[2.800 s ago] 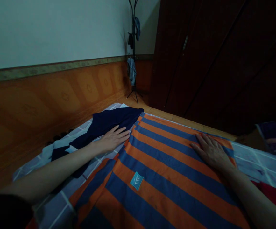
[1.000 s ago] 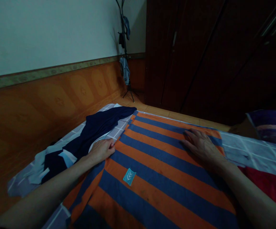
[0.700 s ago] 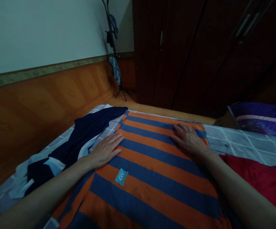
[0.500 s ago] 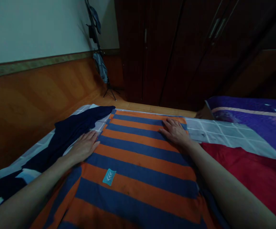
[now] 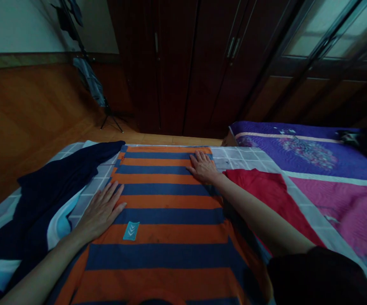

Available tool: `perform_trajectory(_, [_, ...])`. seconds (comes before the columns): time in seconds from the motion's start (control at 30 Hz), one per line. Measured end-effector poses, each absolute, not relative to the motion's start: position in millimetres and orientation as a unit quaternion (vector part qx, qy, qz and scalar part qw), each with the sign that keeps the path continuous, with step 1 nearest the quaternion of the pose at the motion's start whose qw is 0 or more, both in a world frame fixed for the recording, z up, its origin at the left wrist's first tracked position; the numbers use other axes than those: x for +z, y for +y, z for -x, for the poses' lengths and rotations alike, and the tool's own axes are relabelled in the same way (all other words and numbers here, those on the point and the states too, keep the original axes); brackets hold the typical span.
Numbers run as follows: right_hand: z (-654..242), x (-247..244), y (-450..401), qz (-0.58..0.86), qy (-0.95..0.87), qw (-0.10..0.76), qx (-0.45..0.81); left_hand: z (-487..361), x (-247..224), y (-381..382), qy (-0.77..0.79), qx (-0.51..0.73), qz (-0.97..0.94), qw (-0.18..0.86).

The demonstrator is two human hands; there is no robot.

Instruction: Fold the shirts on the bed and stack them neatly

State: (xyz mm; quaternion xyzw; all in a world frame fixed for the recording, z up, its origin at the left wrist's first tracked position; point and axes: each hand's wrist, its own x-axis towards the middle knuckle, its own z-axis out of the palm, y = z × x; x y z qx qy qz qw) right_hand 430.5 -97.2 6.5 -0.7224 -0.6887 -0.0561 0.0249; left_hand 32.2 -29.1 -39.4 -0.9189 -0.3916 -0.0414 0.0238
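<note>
An orange and blue striped shirt (image 5: 170, 216) lies spread out, its hem away from me and its neckline at the bottom edge of the view. A small light-blue patch (image 5: 131, 231) sits on its left part. My left hand (image 5: 100, 209) rests flat on the shirt's left edge, fingers spread. Near the far right corner of the hem, my right hand (image 5: 204, 167) lies flat with its fingers outstretched. Neither hand grasps anything.
Dark navy clothing (image 5: 56, 186) with white and light-blue parts lies at left. Red cloth (image 5: 262, 186) is at right, on a grey checked sheet (image 5: 246, 156). Beyond are a purple and pink cover (image 5: 313, 152), a dark wardrobe (image 5: 177, 76) and a coat stand (image 5: 107, 111).
The view has turned right and down, showing more of the neckline and purple cover. My left hand has slid nearer along the shirt's edge; my right hand stays at the far corner.
</note>
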Motion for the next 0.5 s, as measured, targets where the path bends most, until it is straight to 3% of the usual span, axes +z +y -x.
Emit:
perform_trajectory(0.17, [-397.2,9.6,-191.6,0.675,-0.737,-0.024,-0.009,-32.1,-41.8,-28.8,-0.389,-0.045,0.92,0.024])
perform_trajectory(0.3, [-389.0,6.7,-279.7,0.713,-0.699,-0.033,-0.052,-30.5,-44.3,-27.9,-0.386,-0.057,0.921,0.017])
perform_trajectory(0.5, [-377.0,9.0,-356.8,0.799,-0.584,0.04,-0.137,-30.1,-43.2,-27.2,-0.38,-0.056,0.923,0.008])
